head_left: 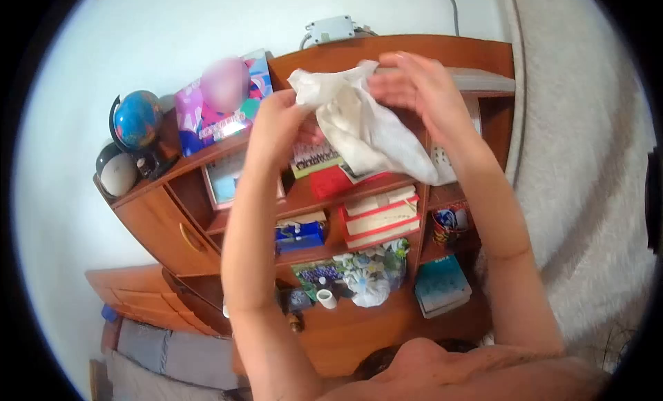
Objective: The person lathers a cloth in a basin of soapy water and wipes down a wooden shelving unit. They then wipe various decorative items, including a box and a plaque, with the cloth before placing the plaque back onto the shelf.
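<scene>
A crumpled white cloth (366,121) is held up in front of the wooden shelf unit. My left hand (283,121) has its fingers closed on the cloth's upper left part. At the cloth's upper right is my right hand (418,87), its fingers spread and a little apart from one another, near the cloth's edge. The cloth's lower right corner hangs toward the middle shelves and hides part of them.
The wooden shelf unit (190,246) holds a globe (138,119), a colourful box (224,101), red-edged books (381,218), a blue box (300,235), a pen holder (449,225), flowers (366,277) and teal books (443,284). A pale curtain (580,159) hangs at the right.
</scene>
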The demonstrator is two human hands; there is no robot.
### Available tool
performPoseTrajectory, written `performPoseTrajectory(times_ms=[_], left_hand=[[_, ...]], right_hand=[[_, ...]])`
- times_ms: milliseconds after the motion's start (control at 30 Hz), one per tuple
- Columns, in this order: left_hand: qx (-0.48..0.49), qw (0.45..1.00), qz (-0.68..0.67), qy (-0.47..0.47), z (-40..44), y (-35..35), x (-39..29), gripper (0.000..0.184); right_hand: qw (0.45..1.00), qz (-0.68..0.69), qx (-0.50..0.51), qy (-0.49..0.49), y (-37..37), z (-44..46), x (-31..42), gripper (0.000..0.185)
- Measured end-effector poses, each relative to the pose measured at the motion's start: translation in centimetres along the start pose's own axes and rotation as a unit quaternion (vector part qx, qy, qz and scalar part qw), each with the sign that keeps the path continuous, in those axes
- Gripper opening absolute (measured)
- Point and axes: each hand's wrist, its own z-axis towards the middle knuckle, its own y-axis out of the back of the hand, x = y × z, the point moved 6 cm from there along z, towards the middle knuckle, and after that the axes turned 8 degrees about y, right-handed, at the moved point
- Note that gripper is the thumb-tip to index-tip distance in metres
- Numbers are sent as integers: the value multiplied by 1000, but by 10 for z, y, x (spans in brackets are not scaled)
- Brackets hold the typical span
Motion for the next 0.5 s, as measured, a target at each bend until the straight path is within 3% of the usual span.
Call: performPoseTrajectory(times_ms=[33,100,133,167,200,233,300,333,367,400,433,500], left_hand=[[-44,985,161,52,21,20,-2,30],[-111,897,424,55,55,61,-2,31],[-103,871,479,35,66,76,-2,31],[-97,857,506,24,67,85,-5,28],[-140,888,438,8,57,88,-14,26],[-183,913,364,-12,42,90,-19,24],[-200,920,330,-70,15,90,-18,24],[-214,924,289,-130,2,87,-21,23],[-211,941,233,-122,-7,86,-16,23],[-217,929,258,-152,-10,85,-12,24],[-201,934,243,-167,-16,79,-13,23],[-186,959,150,-153,-20,70,-8,22]], right_hand=[[988,-144,9,58,-4,27,0,35],[908,-365,100,178,-35,51,-5,32],[868,-406,200,204,-60,52,-16,32],[828,-410,343,167,-86,48,-36,43],[771,-470,431,2,-103,30,-45,57],[726,-522,441,73,-107,29,-76,70],[675,-537,505,-17,-109,40,-103,76],[685,-495,534,0,-113,50,-116,78],[693,-455,559,14,-115,61,-139,80],[739,-355,568,-75,-122,79,-187,80],[725,-385,561,-105,-123,92,-203,71],[691,-505,515,-53,-125,78,-158,56]])
